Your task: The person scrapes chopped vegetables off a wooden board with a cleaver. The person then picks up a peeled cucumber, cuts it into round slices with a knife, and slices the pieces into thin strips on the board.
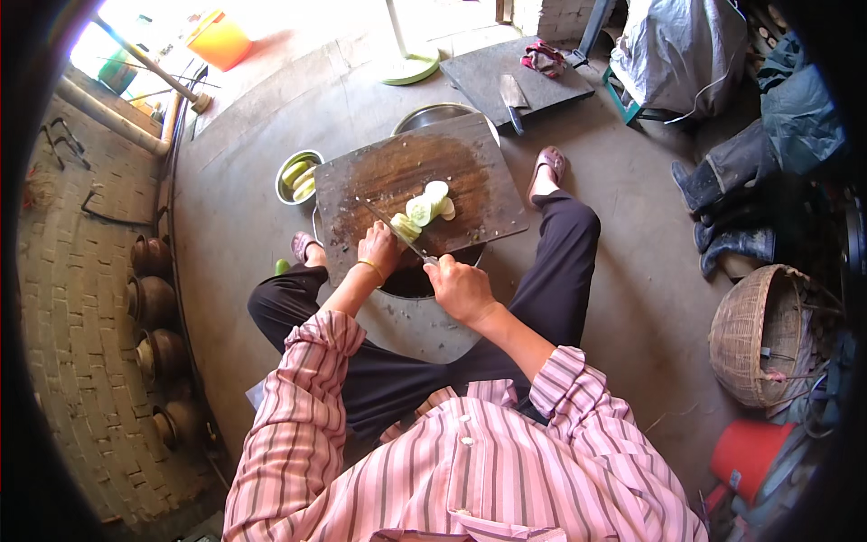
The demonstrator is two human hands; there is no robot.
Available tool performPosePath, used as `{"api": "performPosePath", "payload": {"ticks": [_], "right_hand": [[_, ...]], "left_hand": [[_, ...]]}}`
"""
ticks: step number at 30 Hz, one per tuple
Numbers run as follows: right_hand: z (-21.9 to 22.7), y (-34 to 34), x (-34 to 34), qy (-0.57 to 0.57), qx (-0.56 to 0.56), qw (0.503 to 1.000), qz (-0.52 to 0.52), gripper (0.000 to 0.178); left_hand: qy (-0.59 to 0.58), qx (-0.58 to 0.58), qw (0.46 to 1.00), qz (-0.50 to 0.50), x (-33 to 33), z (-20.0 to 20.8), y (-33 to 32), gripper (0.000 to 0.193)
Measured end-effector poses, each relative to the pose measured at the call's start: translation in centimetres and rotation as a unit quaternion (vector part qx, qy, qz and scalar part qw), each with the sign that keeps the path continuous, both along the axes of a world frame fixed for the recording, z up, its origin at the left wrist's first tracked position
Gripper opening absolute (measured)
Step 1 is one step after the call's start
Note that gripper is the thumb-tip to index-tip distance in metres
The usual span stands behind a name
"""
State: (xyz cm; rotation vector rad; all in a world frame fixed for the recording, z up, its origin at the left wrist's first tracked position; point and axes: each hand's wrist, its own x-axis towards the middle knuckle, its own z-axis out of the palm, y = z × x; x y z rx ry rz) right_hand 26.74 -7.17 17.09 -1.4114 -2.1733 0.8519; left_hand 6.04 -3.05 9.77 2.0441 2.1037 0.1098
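Cucumber: pale green rounds point(426, 205) lie overlapping on the wooden board point(479, 155), with thinner slices point(405, 228) just beside the knife point(373, 209).
Board: in front of me, between my knees, the metal basin point(416, 115) showing past its far edge.
Cutting: I'd judge this is slicing, best done with left fingertips tucked back, knuckles guiding the blade, and even, unhurried strokes.
Grip: I should keep the handle firm and the blade upright, so the rounds come out alike.
Right hand point(462, 287): closed around the knife handle.
Left hand point(379, 249): fingers bent, partly closed, close to the blade; I cannot tell whether a piece sits under them.
Bowl point(279, 181): left of the board, holding yellow-green pieces point(297, 176).
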Motion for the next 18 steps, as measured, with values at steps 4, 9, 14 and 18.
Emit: {"api": "performPosePath", "payload": {"ticks": [4, 9, 14, 18], "right_hand": [[-0.1, 0.3, -0.3, -0.018, -0.018, 1.0, 0.006, 0.035], [-1.1, 1.9, -1.8, -0.031, -0.054, 0.998, 0.002, 0.037], [-5.4, 4.1, -3.5, -0.012, -0.03, 0.999, -0.031, 0.036], [-5.4, 3.9, -3.5, -0.004, -0.023, 1.0, -0.018, 0.037]], "left_hand": [[0.016, -0.021, 1.0, 0.013, -0.2, 0.1, 0.1, 0.043], [0.01, 0.02, 0.999, 0.023, -0.5, -0.7, -0.3, 0.047], [-0.015, 0.009, 1.0, 0.002, 0.6, 1.2, -0.4, 0.057], [-0.006, 0.015, 1.0, 0.014, -0.1, 0.4, -0.5, 0.058]]}}
